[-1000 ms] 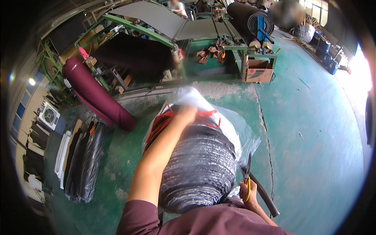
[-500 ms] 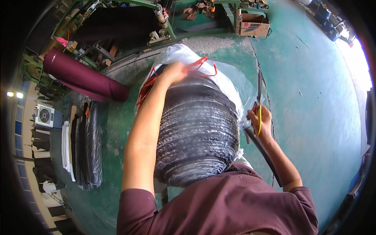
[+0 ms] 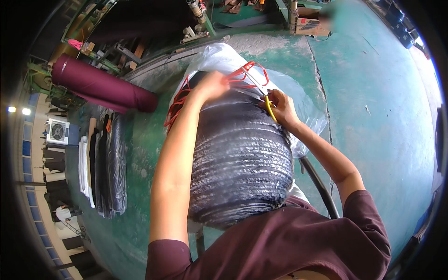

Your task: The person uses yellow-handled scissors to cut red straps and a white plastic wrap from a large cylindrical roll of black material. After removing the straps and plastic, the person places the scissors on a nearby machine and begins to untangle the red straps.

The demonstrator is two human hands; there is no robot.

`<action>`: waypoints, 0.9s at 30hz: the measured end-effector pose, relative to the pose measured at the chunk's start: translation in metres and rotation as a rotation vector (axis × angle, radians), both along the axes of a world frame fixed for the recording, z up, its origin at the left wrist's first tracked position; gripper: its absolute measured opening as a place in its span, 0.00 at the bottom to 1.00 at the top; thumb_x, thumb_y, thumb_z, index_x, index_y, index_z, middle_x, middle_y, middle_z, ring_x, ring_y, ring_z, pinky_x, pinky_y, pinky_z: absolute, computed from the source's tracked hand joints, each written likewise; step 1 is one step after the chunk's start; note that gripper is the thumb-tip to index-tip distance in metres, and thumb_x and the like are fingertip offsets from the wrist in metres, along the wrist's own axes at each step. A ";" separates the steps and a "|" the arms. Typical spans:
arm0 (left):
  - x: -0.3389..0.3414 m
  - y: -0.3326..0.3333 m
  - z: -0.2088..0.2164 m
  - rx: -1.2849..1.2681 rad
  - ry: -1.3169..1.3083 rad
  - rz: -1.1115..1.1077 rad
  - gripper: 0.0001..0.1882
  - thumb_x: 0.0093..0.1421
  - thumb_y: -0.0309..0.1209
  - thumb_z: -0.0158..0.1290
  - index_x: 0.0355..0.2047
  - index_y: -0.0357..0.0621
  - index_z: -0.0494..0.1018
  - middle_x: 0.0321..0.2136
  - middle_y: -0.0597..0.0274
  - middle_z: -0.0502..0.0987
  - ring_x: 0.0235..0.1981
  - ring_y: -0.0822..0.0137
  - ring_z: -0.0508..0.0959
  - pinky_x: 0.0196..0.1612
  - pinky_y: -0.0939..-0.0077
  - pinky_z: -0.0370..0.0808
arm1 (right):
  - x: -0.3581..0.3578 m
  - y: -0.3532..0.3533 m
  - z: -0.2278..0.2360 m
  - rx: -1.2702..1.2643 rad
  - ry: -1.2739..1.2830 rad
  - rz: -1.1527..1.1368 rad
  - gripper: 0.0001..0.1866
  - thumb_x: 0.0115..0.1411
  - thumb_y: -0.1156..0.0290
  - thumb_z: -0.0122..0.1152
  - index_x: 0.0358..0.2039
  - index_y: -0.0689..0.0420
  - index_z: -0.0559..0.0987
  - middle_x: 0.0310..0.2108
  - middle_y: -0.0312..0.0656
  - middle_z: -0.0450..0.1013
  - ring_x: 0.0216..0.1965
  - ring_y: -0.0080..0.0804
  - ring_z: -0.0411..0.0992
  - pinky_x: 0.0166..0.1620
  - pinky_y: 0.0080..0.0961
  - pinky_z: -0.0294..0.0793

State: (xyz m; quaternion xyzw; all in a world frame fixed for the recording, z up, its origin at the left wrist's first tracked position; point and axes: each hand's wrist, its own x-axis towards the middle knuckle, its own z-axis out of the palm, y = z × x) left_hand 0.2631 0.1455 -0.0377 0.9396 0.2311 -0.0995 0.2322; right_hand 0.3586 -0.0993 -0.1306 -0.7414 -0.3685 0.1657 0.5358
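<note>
In front of me stands a large dark roll [image 3: 240,158], with glossy wrapping ridged in bands around it. White translucent plastic sheeting [image 3: 218,55] is bunched over its far end. My left hand [image 3: 212,87], slightly blurred, is closed on a red strap [image 3: 250,64] above the far part of the roll. The strap loops out to the right of the fingers, and more of it lies along the roll's left side. My right hand [image 3: 283,109] grips yellow-handled scissors [image 3: 270,109]. Their blades point up and left, reaching the red loop; whether they touch it I cannot tell.
A maroon fabric roll [image 3: 102,86] rests on a green frame at the left. Several wrapped rolls [image 3: 109,165] lie on the floor below it. A dark bar [image 3: 320,189] runs beside the big roll's right side. A cardboard box [image 3: 310,23] stands at the far side.
My right hand has brought the scissors from the roll's right side up and left to the red strap. The left hand stays at the strap. The view has shifted slightly.
</note>
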 end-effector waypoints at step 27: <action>0.000 -0.010 0.014 -0.443 -0.040 -0.100 0.10 0.47 0.26 0.61 0.31 0.36 0.79 0.25 0.66 0.79 0.29 0.79 0.74 0.39 0.81 0.71 | -0.011 -0.006 0.007 0.176 0.351 0.253 0.11 0.54 0.82 0.61 0.39 0.60 0.73 0.28 0.27 0.68 0.32 0.12 0.63 0.37 0.13 0.65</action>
